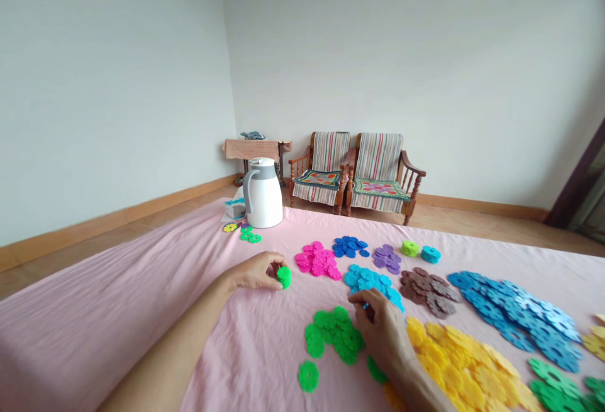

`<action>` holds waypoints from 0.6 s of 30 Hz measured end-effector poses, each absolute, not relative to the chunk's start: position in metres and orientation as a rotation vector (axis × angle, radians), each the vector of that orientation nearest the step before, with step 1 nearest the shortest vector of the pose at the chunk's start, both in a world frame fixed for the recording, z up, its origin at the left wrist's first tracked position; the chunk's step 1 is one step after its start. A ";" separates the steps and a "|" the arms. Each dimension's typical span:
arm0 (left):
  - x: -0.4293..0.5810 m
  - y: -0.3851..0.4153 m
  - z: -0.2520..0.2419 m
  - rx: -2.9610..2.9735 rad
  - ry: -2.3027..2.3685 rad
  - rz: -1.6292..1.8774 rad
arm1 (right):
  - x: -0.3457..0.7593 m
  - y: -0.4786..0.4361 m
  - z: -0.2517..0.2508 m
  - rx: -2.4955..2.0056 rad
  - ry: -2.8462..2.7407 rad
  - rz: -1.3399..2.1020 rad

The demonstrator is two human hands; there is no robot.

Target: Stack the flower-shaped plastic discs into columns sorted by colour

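Note:
My left hand pinches a small stack of bright green notched discs just above the pink cloth. To the right, my right hand is closed, thumb and fingers curled together; what they hold, if anything, is hidden. It is over the near edge of a light blue disc pile. A green disc pile lies left of that hand, with a single green disc on the near side of it. Beyond the left hand's fingertips is a pink disc pile.
Dark blue, purple, brown, yellow and blue disc piles cover the right side. Lime and teal stacks sit behind. A white jug stands at the far edge; two chairs are beyond.

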State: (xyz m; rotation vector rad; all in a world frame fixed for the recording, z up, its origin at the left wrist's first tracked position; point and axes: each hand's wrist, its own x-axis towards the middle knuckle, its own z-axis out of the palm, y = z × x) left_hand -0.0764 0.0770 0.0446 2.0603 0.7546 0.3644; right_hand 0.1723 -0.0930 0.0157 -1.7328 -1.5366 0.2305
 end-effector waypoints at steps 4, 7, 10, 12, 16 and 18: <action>-0.077 0.077 0.045 2.072 0.745 0.372 | 0.172 -0.093 0.016 -1.744 -1.539 0.242; -0.078 0.076 0.046 2.073 0.748 0.374 | 0.172 -0.093 0.017 -1.748 -1.539 0.248; -0.079 0.076 0.047 2.057 0.747 0.373 | 0.172 -0.093 0.017 -1.745 -1.545 0.256; -0.081 0.076 0.047 2.039 0.729 0.369 | 0.173 -0.093 0.016 -1.746 -1.547 0.259; -0.084 0.080 0.045 2.019 0.675 0.370 | 0.173 -0.093 0.014 -1.746 -1.551 0.251; -0.085 0.081 0.044 2.012 0.655 0.378 | 0.173 -0.093 0.013 -1.748 -1.559 0.248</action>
